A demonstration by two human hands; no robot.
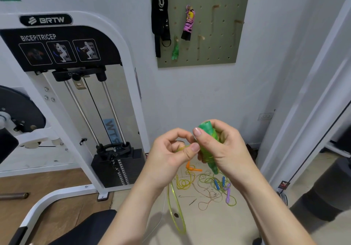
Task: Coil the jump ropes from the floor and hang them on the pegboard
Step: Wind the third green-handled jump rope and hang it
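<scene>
The floor [209,225] is pale beige tile in the middle and wood-look board toward its left edge. A white wall [190,96] rises behind it and carries an olive pegboard [218,41] near the top of the view and a socket plate [265,116] low on the right. A white bicep/tricep machine [62,55] stands on the left, with its black weight stack [117,167] on the floor by the wall.

Both hands are raised in front of the wall, above the tile. The right hand [224,146] has its fingers and thumb curled round a pair of green handles [208,146], which have cord wound around their middle. The long axis of the handles is close to upright: the top end tips slightly left toward the wall and the lower end points down and slightly right. The left hand [171,150], just beside the handles, pinches the yellow-green cord [182,147] between thumb and forefinger, with the other fingers curled. A loop of the same cord [176,212] hangs below the wrists toward the tile.

Beneath the hands, close to the foot of the wall, lies a tangle of loose ropes [207,186] with orange handles [191,167], blue handles [216,184] and purple handles [228,193].

On the pegboard's left half hang black straps [160,21], a bundle wound in pink cord [188,23] and a small green bundle [175,50], all hanging lengthwise downward.
</scene>
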